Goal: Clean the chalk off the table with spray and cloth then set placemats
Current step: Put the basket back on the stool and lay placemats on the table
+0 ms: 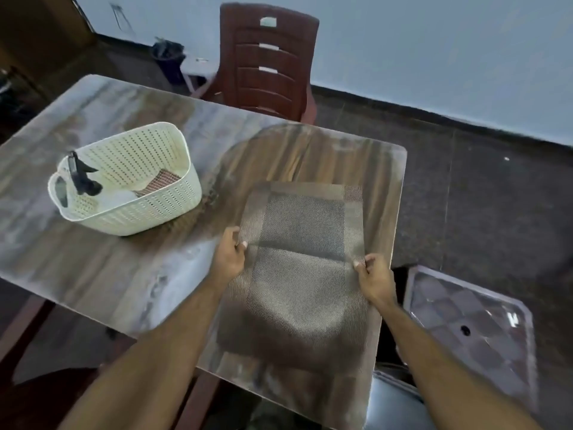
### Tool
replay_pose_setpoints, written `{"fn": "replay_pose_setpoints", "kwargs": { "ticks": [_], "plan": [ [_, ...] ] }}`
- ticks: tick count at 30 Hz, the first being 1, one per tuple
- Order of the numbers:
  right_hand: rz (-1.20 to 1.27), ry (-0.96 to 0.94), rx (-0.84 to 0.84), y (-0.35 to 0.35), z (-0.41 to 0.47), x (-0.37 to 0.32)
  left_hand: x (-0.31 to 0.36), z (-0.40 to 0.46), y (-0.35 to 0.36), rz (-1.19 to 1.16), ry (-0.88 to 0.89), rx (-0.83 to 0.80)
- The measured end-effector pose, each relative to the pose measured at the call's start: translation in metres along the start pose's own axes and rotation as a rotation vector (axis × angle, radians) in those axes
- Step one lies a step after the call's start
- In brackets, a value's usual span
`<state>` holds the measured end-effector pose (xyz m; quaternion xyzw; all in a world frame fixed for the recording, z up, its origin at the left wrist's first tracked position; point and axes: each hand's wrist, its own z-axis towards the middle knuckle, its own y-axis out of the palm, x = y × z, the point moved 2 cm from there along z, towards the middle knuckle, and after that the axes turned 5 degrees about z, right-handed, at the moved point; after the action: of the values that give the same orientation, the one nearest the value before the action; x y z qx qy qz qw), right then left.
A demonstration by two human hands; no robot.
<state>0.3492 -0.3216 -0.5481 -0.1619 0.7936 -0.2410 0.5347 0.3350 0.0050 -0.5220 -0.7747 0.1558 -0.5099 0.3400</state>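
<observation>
A brown woven placemat (302, 231) lies on the right half of the wooden table (108, 274), its near part lifted and bent. My left hand (231, 254) pinches its left edge and my right hand (373, 279) pinches its right edge. A cream perforated basket (161, 209) stands on the left half of the table. Inside it are a black-topped spray bottle (81, 178), a white cloth (114, 197) and another folded placemat (161, 181). White chalky smears cover the table's left and near parts.
A dark red plastic chair (266, 57) stands behind the table's far edge. A low patterned stool (471, 321) sits on the floor to the right. A dark bin (169, 58) is by the far wall.
</observation>
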Motion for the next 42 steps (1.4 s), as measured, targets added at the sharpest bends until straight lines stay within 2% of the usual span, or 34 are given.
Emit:
{"fn": "replay_pose_setpoints", "kwargs": {
  "ticks": [4, 9, 13, 16, 21, 27, 36, 40, 42],
  "plan": [
    [-0.113, -0.010, 0.001, 0.008, -0.001, 0.001, -0.024, 0.003, 0.007, 0.066, -0.083, -0.082],
    [-0.177, -0.010, 0.030, 0.017, 0.006, -0.002, -0.018, 0.016, 0.005, 0.065, -0.058, -0.020],
    [-0.214, -0.009, -0.030, 0.022, 0.021, -0.014, -0.008, 0.030, 0.002, 0.051, -0.019, 0.027],
    [-0.297, -0.001, -0.072, 0.022, 0.027, -0.017, -0.013, 0.033, 0.000, 0.111, -0.018, 0.006],
    [-0.311, 0.027, -0.104, 0.019, 0.017, -0.008, -0.022, -0.015, 0.001, 0.210, -0.092, -0.087],
    [-0.289, 0.022, -0.130, 0.023, 0.016, -0.002, -0.025, -0.046, 0.008, 0.214, -0.118, -0.049],
    [-0.371, -0.056, -0.144, 0.023, 0.006, -0.005, -0.032, -0.057, 0.013, 0.305, -0.029, -0.032],
    [-0.384, -0.069, -0.135, 0.020, 0.004, -0.010, -0.030, -0.054, 0.011, 0.279, -0.055, -0.075],
    [-0.399, -0.083, -0.093, 0.019, -0.002, -0.017, -0.032, -0.052, 0.005, 0.168, -0.058, -0.059]
  ]
}}
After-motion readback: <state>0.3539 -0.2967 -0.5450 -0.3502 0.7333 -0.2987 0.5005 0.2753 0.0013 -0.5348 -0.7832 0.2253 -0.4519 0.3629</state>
